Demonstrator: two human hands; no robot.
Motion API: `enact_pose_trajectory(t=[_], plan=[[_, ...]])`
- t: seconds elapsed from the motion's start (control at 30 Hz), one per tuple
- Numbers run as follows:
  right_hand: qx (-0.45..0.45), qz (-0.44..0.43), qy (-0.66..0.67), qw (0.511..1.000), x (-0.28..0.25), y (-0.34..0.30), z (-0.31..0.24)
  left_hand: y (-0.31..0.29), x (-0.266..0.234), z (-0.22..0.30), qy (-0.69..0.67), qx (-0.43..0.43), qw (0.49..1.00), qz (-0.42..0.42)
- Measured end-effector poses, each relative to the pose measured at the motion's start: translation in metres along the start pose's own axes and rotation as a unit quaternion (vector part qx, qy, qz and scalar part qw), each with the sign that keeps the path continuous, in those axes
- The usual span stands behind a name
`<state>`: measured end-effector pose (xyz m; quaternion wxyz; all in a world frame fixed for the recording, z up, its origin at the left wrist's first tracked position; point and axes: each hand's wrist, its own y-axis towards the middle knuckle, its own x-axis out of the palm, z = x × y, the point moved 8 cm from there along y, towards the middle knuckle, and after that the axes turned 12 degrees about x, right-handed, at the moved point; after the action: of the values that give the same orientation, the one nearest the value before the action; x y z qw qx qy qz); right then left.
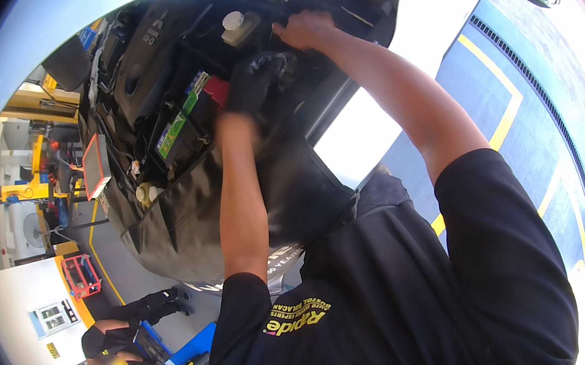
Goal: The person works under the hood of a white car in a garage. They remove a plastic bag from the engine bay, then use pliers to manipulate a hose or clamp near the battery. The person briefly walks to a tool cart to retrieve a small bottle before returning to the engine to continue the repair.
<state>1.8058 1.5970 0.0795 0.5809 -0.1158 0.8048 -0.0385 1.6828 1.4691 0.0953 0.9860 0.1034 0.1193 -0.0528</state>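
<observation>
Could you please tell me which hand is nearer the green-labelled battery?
Left: the gloved left hand is just right of the battery; the bare right hand is farther up and right.

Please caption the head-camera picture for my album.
Open engine bay: black-gloved left hand near the battery, bare right hand near a white-capped reservoir.

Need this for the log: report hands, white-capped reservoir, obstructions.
Gloved left hand beside red part, grip unclear. Bare right hand right of white-capped reservoir, grip unclear. Reservoir visibly unobstructed.

Fender cover smooth, softly glossy; shirt matt cloth; reservoir cap smooth plastic
</observation>
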Motion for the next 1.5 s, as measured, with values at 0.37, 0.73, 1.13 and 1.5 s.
enact_pose_trajectory(t=[0.37, 0.73, 1.13, 1.5], plan=[[-0.008, 0.03, -0.026, 0.999, -0.004, -0.003, -0.003, 0.003, -0.005, -0.006, 0.028, 0.007, 1.0, 0.0], [-0.02, -0.009, -0.019, 1.0, 0.002, 0.002, -0.002, 0.0, -0.003, -0.005, 0.002, -0.007, 1.0, 0.004], [0.008, -0.012, 0.005, 1.0, 0.002, 0.002, 0.0, -0.005, -0.003, -0.001, 0.006, -0.011, 1.0, 0.015], [0.004, -0.03, -0.014, 0.999, -0.001, -0.008, -0.005, -0.003, -0.007, -0.005, 0.042, 0.003, 0.999, 0.014]])
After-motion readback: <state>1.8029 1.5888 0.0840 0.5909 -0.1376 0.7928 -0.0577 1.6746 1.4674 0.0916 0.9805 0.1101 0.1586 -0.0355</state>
